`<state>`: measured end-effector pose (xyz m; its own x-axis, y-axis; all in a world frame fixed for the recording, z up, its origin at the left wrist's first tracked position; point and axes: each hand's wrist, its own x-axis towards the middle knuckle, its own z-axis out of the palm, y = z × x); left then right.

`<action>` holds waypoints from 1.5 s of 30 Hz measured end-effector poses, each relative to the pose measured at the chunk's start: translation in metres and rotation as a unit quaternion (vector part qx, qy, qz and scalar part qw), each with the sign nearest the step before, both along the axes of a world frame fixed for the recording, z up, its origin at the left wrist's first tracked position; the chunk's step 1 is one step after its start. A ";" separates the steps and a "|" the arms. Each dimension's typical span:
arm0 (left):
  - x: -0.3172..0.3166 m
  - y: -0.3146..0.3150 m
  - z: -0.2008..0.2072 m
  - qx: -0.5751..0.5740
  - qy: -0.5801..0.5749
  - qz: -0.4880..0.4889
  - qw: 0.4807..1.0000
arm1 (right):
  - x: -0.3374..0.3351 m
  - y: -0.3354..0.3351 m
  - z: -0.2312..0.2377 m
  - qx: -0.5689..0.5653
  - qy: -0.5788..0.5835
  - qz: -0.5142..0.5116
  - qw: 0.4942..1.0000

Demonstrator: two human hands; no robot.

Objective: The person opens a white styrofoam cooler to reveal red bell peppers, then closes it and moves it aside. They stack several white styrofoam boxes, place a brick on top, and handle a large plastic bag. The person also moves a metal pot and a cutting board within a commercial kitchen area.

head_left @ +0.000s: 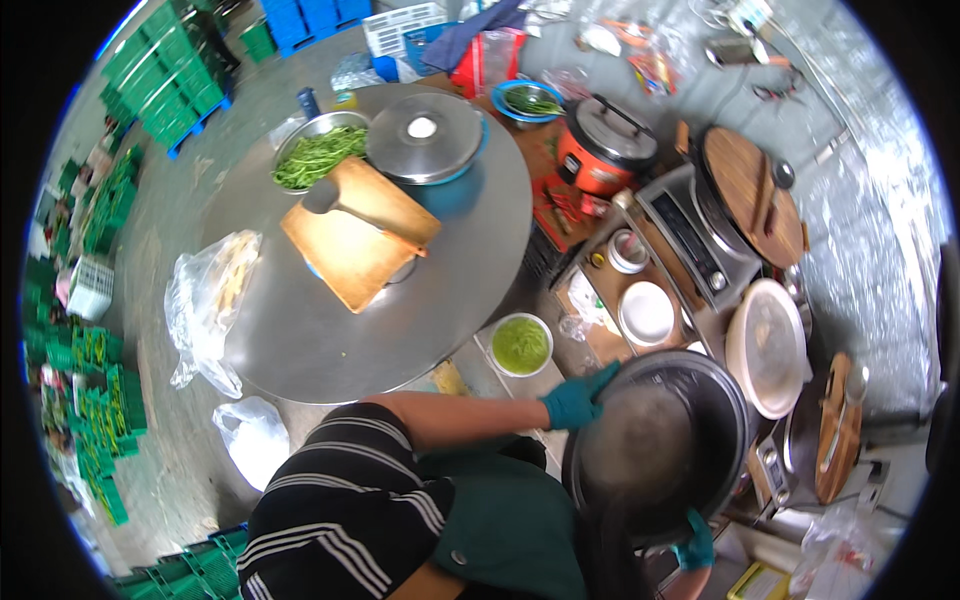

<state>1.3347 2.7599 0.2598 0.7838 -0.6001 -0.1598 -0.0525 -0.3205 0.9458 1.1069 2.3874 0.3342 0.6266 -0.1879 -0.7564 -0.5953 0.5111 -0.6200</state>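
A large round black basin [705, 400] is in front of me at the right, with a blurred, greyish patch on its inside that I cannot make out. My left hand [576, 402], in a teal glove, grips its left rim with the thumb on top. On the near right side of the same basin, my right hand [694, 545], gloved alike, holds the rim; its fingers are partly hidden. Just beyond the left hand stands a white bucket [521, 345] with light green contents. My dark green apron [510, 530] is close against the basin.
At the left is a round steel table [320, 350] bearing a cutting board [360, 230], a lidded pot [424, 135] and a bowl of green vegetables [320, 150]. Beyond the basin are a shelf with white plates [647, 313], a red rice cooker [605, 145] and a cream-coloured tub [767, 348].
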 end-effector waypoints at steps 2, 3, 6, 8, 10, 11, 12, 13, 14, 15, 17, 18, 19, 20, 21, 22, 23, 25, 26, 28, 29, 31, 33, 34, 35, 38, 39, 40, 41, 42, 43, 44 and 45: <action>0.040 0.058 0.010 -0.031 -0.092 0.100 0.990 | 0.085 0.024 -0.030 -0.066 0.043 0.045 0.996; 0.057 0.084 0.014 -0.017 -0.119 0.137 0.983 | 0.127 0.041 -0.044 -0.011 -0.012 0.083 0.996; 0.077 0.157 0.025 -0.121 -0.030 0.306 0.944 | 0.247 0.095 -0.083 0.060 -0.075 0.089 0.991; 0.064 0.197 0.026 -0.128 -0.004 0.415 0.901 | 0.319 0.133 -0.115 0.113 -0.078 0.124 0.983; 0.032 0.242 0.022 -0.070 0.004 0.463 0.883 | 0.381 0.171 -0.153 0.131 -0.056 0.144 0.979; 0.012 0.264 0.018 -0.036 0.003 0.474 0.880 | 0.408 0.185 -0.169 0.119 -0.039 0.148 0.981; -0.012 0.279 0.014 -0.109 0.039 0.508 0.853 | 0.431 0.203 -0.187 0.157 -0.064 0.173 0.970; -0.038 0.290 0.008 -0.185 0.074 0.545 0.814 | 0.454 0.216 -0.200 0.155 -0.066 0.178 0.969; -0.064 0.301 0.001 -0.156 0.059 0.581 0.797 | 0.475 0.228 -0.212 0.172 -0.066 0.193 0.964; -0.096 0.306 -0.006 -0.126 0.070 0.623 0.769 | 0.488 0.243 -0.228 0.163 -0.049 0.194 0.966; -0.157 0.304 -0.020 -0.072 0.135 0.716 0.681 | 0.511 0.260 -0.246 0.200 -0.087 0.252 0.943; -0.184 0.300 -0.027 -0.048 0.151 0.735 0.659 | 0.522 0.267 -0.254 0.198 -0.087 0.260 0.941; -0.209 0.292 -0.032 -0.015 0.182 0.749 0.637 | 0.533 0.273 -0.261 0.194 -0.089 0.283 0.935; -0.228 0.280 -0.038 0.006 0.201 0.768 0.608 | 0.540 0.275 -0.267 0.222 -0.114 0.309 0.918; -0.247 0.265 -0.041 0.025 0.211 0.780 0.588 | 0.548 0.279 -0.272 0.136 -0.076 0.263 0.952; -0.261 0.255 -0.043 0.045 0.231 0.785 0.573 | 0.552 0.282 -0.277 0.085 -0.073 0.257 0.960; -0.273 0.248 -0.044 0.071 0.259 0.783 0.561 | 0.556 0.288 -0.281 0.065 -0.121 0.248 0.959; -0.292 0.233 -0.047 0.047 0.272 0.795 0.540 | 0.560 0.298 -0.285 0.010 -0.120 0.253 0.960; -0.301 0.225 -0.048 0.035 0.284 0.796 0.534 | 0.560 0.304 -0.284 -0.012 -0.111 0.261 0.959; -0.319 0.214 -0.055 0.075 0.301 0.782 0.541 | 0.556 0.320 -0.280 -0.043 -0.093 0.280 0.955; -0.328 0.210 -0.059 0.084 0.294 0.784 0.541 | 0.553 0.328 -0.277 -0.055 -0.085 0.287 0.952; -0.349 0.207 -0.072 0.159 0.277 0.762 0.563 | 0.547 0.344 -0.269 -0.074 -0.066 0.303 0.948; -0.375 0.208 -0.089 0.110 0.300 0.782 0.535 | 0.536 0.356 -0.260 -0.083 -0.050 0.311 0.945; -0.388 0.210 -0.098 0.142 0.292 0.785 0.528 | 0.529 0.360 -0.257 -0.082 -0.041 0.309 0.947; -0.404 0.214 -0.108 0.093 0.301 0.797 0.514 | 0.520 0.362 -0.252 -0.078 -0.031 0.308 0.948; -0.459 0.232 -0.142 0.061 0.307 0.798 0.516 | 0.486 0.362 -0.239 -0.058 0.004 0.310 0.949; -0.476 0.240 -0.155 0.026 0.330 0.807 0.489 | 0.471 0.362 -0.234 -0.044 0.018 0.312 0.949; -0.496 0.249 -0.168 0.024 0.312 0.804 0.506 | 0.453 0.362 -0.229 -0.024 0.038 0.322 0.946; -0.520 0.263 -0.178 0.053 0.311 0.784 0.535 | 0.431 0.363 -0.223 0.005 0.061 0.336 0.940; -0.544 0.281 -0.187 -0.034 0.317 0.819 0.477 | 0.408 0.369 -0.216 0.041 0.087 0.355 0.930; -0.562 0.294 -0.195 -0.111 0.338 0.832 0.426 | 0.385 0.376 -0.210 0.075 0.117 0.383 0.913; -0.583 0.310 -0.202 -0.109 0.307 0.846 0.422 | 0.358 0.386 -0.204 0.089 0.140 0.408 0.898; -0.608 0.325 -0.204 -0.108 0.285 0.858 0.414 | 0.329 0.402 -0.200 0.049 0.159 0.418 0.893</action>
<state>0.7262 3.0849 0.0556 -0.0422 0.7128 -0.7001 0.3281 0.6717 0.6642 1.4361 2.7893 0.1344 0.2672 0.3224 -0.9081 -0.9323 -0.1520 -0.3282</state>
